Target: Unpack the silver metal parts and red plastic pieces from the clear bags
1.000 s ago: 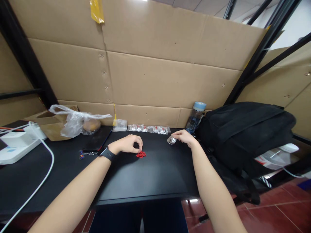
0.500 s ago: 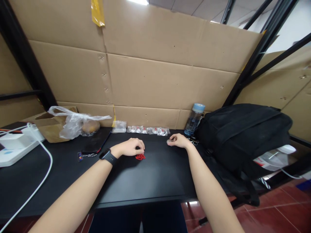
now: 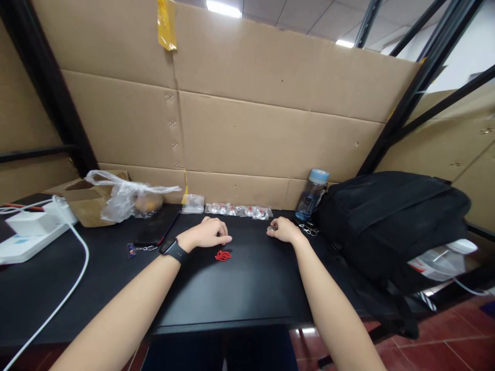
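My left hand (image 3: pixel 211 233), with a dark watch on its wrist, hovers over the black table. Its fingers are loosely bent, the thumb points right, and nothing shows in them. Just below it lies a small heap of red cord-like pieces (image 3: pixel 223 255), apart from the fingertips. To the right, my right hand (image 3: pixel 285 229) pinches a small greyish round thing (image 3: pixel 270 228) between thumb and fingers, low over the table. Its kind is too small to make out. Behind the hands lies a row of clear packets (image 3: pixel 232 209) with silvery and red contents.
At the back right stand a water bottle (image 3: pixel 311 195) and a black backpack (image 3: pixel 394 221). A clear packet (image 3: pixel 193 203), a dark flat case (image 3: pixel 157 230), a plastic bag (image 3: pixel 122 198) and a white power strip (image 3: pixel 34 239) with a cable are on the left. Cardboard (image 3: pixel 247 134) walls the back.
My left hand has come off the red pieces, which now lie fully in sight below it. My right hand keeps its pinch, turned slightly. The view has tilted up a little.
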`<state>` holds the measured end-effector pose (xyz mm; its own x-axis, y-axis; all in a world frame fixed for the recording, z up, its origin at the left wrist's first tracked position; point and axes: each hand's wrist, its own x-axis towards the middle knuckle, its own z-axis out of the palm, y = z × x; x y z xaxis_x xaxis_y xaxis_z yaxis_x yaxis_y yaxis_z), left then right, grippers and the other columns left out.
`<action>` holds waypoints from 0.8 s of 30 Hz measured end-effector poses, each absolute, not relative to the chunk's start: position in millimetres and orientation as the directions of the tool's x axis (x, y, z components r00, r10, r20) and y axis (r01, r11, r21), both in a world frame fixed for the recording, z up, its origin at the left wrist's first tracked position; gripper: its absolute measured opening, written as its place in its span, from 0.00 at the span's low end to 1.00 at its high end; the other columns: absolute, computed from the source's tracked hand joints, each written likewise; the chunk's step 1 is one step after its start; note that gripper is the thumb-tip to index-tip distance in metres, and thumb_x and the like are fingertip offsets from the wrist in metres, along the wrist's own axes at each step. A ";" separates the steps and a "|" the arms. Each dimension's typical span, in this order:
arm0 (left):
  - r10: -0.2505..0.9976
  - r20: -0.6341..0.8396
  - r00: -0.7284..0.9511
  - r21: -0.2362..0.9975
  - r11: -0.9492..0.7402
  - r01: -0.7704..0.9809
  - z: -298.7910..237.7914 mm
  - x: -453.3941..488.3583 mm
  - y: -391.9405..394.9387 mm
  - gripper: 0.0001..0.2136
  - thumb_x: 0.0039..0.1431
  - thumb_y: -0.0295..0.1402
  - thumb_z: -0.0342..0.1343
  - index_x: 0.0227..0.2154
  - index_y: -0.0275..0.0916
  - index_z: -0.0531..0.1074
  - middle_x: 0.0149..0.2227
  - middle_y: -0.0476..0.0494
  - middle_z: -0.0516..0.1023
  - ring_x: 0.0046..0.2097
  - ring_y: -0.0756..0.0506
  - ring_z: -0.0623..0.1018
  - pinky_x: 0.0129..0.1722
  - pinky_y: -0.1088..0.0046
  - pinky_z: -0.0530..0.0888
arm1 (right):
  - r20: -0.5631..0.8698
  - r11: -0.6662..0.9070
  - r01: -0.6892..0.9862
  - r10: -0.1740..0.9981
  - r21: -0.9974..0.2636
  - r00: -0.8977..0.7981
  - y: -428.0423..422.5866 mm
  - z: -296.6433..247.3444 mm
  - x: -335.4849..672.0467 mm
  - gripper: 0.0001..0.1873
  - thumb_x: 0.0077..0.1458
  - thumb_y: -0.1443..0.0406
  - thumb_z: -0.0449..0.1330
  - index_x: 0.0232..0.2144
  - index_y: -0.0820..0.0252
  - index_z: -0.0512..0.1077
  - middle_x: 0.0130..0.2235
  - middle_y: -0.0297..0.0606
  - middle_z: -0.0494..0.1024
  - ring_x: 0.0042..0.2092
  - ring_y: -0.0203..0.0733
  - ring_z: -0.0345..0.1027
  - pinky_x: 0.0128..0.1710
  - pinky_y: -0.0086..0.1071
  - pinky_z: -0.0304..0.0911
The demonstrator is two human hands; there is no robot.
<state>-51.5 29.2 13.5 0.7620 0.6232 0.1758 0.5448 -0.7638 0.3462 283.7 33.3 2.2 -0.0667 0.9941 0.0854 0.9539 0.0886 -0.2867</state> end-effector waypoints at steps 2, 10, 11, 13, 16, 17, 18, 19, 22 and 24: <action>0.646 0.194 0.738 0.313 -0.754 0.578 12.3 -52.7 30.9 0.17 0.64 0.44 0.54 0.25 0.42 0.80 0.39 0.47 0.83 0.42 0.45 0.79 0.46 0.69 0.64 | 0.079 0.081 0.960 0.995 -0.269 -0.062 31.6 3.8 281.2 0.14 0.48 0.56 0.68 0.36 0.55 0.81 0.41 0.42 0.81 0.43 0.48 0.75 0.35 0.32 0.61; 0.648 0.221 0.729 0.256 -0.760 0.598 6.6 -55.0 35.9 0.16 0.65 0.44 0.54 0.29 0.41 0.80 0.38 0.46 0.83 0.41 0.44 0.79 0.44 0.69 0.65 | 0.146 0.070 0.985 0.988 -0.156 -0.047 29.3 2.0 273.9 0.28 0.53 0.48 0.63 0.49 0.60 0.77 0.51 0.52 0.77 0.52 0.56 0.69 0.46 0.38 0.62; 0.650 0.223 0.726 0.252 -0.758 0.601 6.0 -55.1 36.2 0.15 0.65 0.44 0.54 0.30 0.41 0.80 0.38 0.46 0.83 0.42 0.44 0.79 0.44 0.69 0.65 | 0.197 0.100 0.985 0.978 -0.139 -0.072 30.4 -0.1 270.1 0.30 0.56 0.48 0.61 0.55 0.59 0.73 0.56 0.53 0.73 0.56 0.57 0.66 0.50 0.41 0.61; 0.658 0.224 0.719 0.245 -0.752 0.611 5.2 -55.3 36.6 0.15 0.65 0.45 0.54 0.31 0.41 0.80 0.39 0.45 0.83 0.42 0.43 0.79 0.44 0.69 0.65 | 0.256 0.167 0.979 0.958 -0.117 -0.133 33.8 -4.9 261.1 0.31 0.62 0.51 0.55 0.63 0.54 0.64 0.64 0.51 0.65 0.62 0.57 0.58 0.55 0.46 0.56; 0.663 0.228 0.713 0.245 -0.748 0.617 4.2 -55.6 37.1 0.15 0.65 0.45 0.54 0.32 0.42 0.80 0.39 0.45 0.83 0.42 0.43 0.79 0.44 0.69 0.66 | 0.219 0.209 0.971 0.959 -0.112 -0.182 39.5 -10.6 249.8 0.30 0.65 0.55 0.52 0.67 0.49 0.56 0.67 0.46 0.61 0.66 0.57 0.50 0.57 0.53 0.51; 0.661 0.231 0.714 0.245 -0.750 0.615 3.9 -55.7 37.3 0.15 0.65 0.45 0.54 0.32 0.42 0.80 0.39 0.45 0.83 0.42 0.44 0.79 0.43 0.70 0.66 | 0.208 0.209 0.971 0.961 -0.114 -0.183 40.7 -11.6 247.5 0.29 0.65 0.55 0.52 0.66 0.49 0.56 0.66 0.46 0.62 0.65 0.57 0.51 0.57 0.54 0.50; 0.657 0.235 0.716 0.244 -0.753 0.611 3.5 -55.8 37.6 0.15 0.65 0.45 0.54 0.32 0.42 0.80 0.38 0.45 0.83 0.42 0.44 0.79 0.43 0.70 0.66 | 0.205 0.208 0.971 0.962 -0.117 -0.182 41.3 -12.1 246.1 0.29 0.65 0.56 0.52 0.66 0.49 0.57 0.65 0.47 0.65 0.64 0.57 0.53 0.56 0.53 0.50; 0.654 0.240 0.718 0.241 -0.756 0.608 3.2 -55.7 37.8 0.15 0.65 0.45 0.54 0.32 0.42 0.80 0.38 0.44 0.83 0.41 0.44 0.79 0.43 0.70 0.67 | 0.211 0.211 0.970 0.960 -0.120 -0.183 41.1 -12.2 245.3 0.28 0.64 0.57 0.53 0.65 0.50 0.59 0.63 0.47 0.67 0.63 0.57 0.55 0.55 0.52 0.50; 0.645 0.247 0.723 0.233 -0.764 0.602 2.9 -55.1 37.6 0.15 0.64 0.45 0.54 0.33 0.42 0.80 0.38 0.44 0.83 0.42 0.44 0.79 0.43 0.70 0.67 | 0.237 0.239 0.962 0.950 -0.134 -0.203 36.4 -10.1 244.2 0.23 0.61 0.59 0.58 0.59 0.51 0.67 0.57 0.46 0.73 0.58 0.55 0.62 0.53 0.48 0.52; 0.646 0.240 0.724 0.235 -0.763 0.602 3.6 -54.2 36.5 0.14 0.64 0.44 0.54 0.33 0.42 0.80 0.38 0.44 0.83 0.43 0.43 0.79 0.45 0.69 0.67 | 0.247 0.264 0.951 0.944 -0.160 -0.220 31.4 -7.0 242.1 0.18 0.60 0.60 0.60 0.52 0.52 0.73 0.53 0.44 0.77 0.55 0.53 0.65 0.52 0.46 0.51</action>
